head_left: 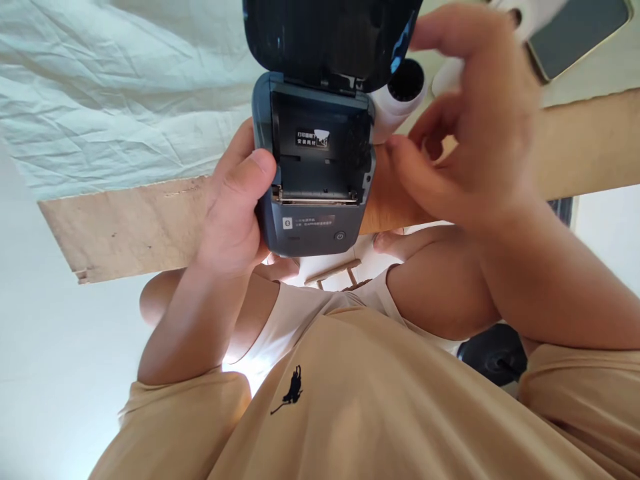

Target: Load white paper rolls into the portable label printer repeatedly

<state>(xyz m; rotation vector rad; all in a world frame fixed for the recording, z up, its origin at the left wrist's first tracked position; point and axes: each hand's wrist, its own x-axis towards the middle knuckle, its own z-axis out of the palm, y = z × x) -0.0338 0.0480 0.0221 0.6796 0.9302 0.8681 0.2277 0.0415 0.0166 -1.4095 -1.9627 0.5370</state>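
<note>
My left hand (239, 193) grips the left side of a dark grey label printer (320, 230), its thumb over the front edge. The printer's black lid (330, 40) is swung up, and the compartment (320, 150) shows a small sticker and no roll in it. At the right, my right hand (480, 127) has its thumb and fingers apart. Its index fingertip is at the lid's right edge; whether it presses on it I cannot tell. The thumb tip is close to the printer's right side. A white cylinder with a dark round opening (395, 110) is partly hidden behind the printer.
A phone-like dark slab (580, 33) lies at the upper right, beside a white object with a hole (533, 17). Pale wrinkled cloth (125, 93) covers the upper left. The wooden table edge (145, 227) runs across above my legs. A dark object (493, 353) is at the lower right.
</note>
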